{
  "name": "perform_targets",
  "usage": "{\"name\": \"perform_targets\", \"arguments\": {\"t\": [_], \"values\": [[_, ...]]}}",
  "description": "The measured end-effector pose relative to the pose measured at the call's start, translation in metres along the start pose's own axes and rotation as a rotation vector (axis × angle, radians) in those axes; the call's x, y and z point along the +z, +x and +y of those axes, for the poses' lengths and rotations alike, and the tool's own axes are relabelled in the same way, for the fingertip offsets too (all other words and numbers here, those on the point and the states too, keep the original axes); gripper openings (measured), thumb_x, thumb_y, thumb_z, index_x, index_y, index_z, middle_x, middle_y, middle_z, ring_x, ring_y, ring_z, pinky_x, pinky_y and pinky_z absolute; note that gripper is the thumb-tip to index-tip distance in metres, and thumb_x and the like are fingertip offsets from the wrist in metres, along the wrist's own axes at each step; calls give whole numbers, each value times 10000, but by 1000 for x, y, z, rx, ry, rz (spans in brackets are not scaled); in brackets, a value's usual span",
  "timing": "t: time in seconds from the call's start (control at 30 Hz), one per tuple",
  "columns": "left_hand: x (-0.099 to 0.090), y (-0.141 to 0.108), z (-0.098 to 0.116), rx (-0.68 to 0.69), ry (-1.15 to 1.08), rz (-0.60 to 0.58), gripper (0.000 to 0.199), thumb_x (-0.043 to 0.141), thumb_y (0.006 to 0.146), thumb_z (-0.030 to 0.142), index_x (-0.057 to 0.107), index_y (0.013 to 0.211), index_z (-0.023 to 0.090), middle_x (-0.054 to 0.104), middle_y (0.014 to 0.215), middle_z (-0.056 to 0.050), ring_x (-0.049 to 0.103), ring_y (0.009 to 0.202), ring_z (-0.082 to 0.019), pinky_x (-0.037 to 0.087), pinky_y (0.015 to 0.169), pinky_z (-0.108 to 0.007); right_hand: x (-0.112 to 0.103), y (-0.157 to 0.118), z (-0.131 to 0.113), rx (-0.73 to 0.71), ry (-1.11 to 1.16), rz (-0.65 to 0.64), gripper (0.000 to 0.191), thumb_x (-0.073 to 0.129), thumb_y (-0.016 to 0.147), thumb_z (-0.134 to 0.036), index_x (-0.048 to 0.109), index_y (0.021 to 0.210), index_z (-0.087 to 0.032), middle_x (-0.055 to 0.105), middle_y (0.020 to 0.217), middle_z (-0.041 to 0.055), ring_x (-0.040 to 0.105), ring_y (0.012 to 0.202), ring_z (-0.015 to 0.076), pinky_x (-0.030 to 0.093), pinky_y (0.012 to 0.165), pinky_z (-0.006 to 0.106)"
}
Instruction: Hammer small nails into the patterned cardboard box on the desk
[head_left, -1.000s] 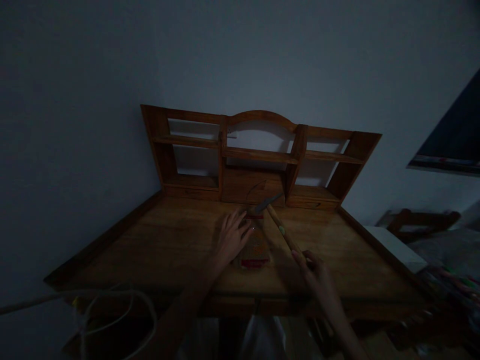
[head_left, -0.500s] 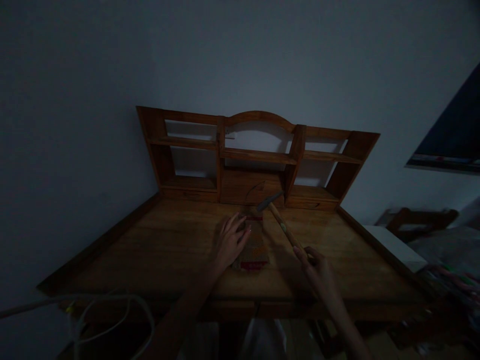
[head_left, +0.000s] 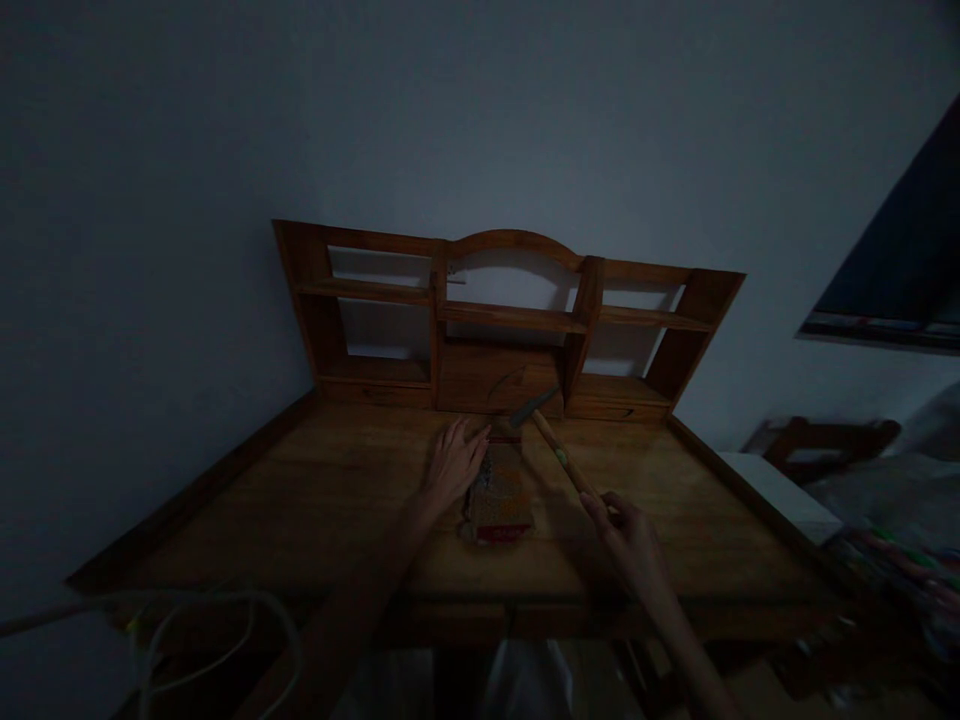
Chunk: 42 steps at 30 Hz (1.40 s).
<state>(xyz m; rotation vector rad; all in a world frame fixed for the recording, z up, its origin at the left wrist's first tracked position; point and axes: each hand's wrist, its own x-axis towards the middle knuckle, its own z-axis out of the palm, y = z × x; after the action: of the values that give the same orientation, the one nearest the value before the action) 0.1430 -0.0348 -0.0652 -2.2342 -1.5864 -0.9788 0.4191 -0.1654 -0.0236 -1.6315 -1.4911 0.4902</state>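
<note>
My right hand (head_left: 622, 530) is closed round the lower end of a hammer's wooden handle (head_left: 564, 458). The dark metal hammer head (head_left: 532, 405) is raised above the far end of a block. That block (head_left: 504, 495) lies on the wooden desk, brick-shaped, with a worn tan top and red at its near and far ends. Along its left side, my left hand (head_left: 454, 462) rests with fingers stretched forward, the fingertips near the far left corner. Something dark and rough lies beside those fingers; the dim light hides what it is.
A wooden shelf unit (head_left: 510, 318) stands at the back of the desk (head_left: 300, 490) against the wall. Raised edges run along both sides. A pale cable (head_left: 217, 597) loops at the front left. Right of the desk are a white surface (head_left: 780, 490) and a chair back (head_left: 821, 437).
My left hand has drawn slightly left, with its thumb and fingers closer together, baring more of the block. The hammer stays raised in my right hand. The view has shifted a little.
</note>
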Motion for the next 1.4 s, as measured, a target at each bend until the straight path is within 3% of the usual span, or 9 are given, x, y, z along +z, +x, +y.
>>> {"name": "perform_targets", "arguments": {"t": [0.37,0.53,0.6,0.73,0.87,0.93,1.17,1.4], "values": [[-2,-5,0,25,35,15,422,309,968,414,551,1293,298,448,1398,-80,321,1349,-241,280,1103,-462,0,2,4,4,-35,-24,561,428,793,-682,628,747,-160,594,547,39,556,511,175,324,446,231],[-8,-1,3,4,-14,38,472,293,975,388,384,1417,251,434,1424,-93,348,1337,-219,284,1103,-439,0,0,9,-2,-90,-43,560,402,826,-663,633,816,-152,619,579,42,593,545,197,350,467,238],[-11,-3,5,-60,-33,52,473,291,976,365,395,1406,198,467,1396,-116,394,1302,-218,314,1085,-421,-3,-3,10,-21,-142,-44,550,386,842,-652,633,845,-160,645,620,52,623,586,217,369,485,247],[-20,-31,15,-196,-74,-38,385,345,954,316,592,1202,156,604,1211,-121,522,1146,-231,401,1006,-396,-13,-15,9,-61,-340,15,511,373,869,-625,647,904,-196,695,705,77,666,658,247,392,521,263],[-33,-69,34,-230,-146,-51,285,459,914,331,672,1068,220,635,1138,-69,549,1078,-208,420,976,-350,-25,-34,1,-111,-526,38,482,363,892,-613,642,1016,-240,721,746,69,689,687,277,402,544,284],[-38,-76,44,-241,-119,-48,262,497,898,371,701,1003,246,653,1069,-59,559,1028,-211,426,944,-354,-29,-41,-6,-148,-558,59,504,365,887,-630,643,1039,-238,724,742,70,693,669,277,403,532,283],[-40,-52,70,-288,98,-90,336,462,908,398,737,877,206,656,931,-108,566,908,-248,437,782,-371,-30,-53,-28,-182,-573,146,518,379,877,-646,670,1009,-238,718,686,62,688,615,262,394,492,268],[-29,-54,73,-279,196,-70,339,468,897,398,724,891,176,632,1005,-137,537,974,-284,422,823,-414,-17,-50,-23,-155,-646,56,443,364,914,-579,653,1003,-256,733,739,62,696,679,280,401,535,285]]}}
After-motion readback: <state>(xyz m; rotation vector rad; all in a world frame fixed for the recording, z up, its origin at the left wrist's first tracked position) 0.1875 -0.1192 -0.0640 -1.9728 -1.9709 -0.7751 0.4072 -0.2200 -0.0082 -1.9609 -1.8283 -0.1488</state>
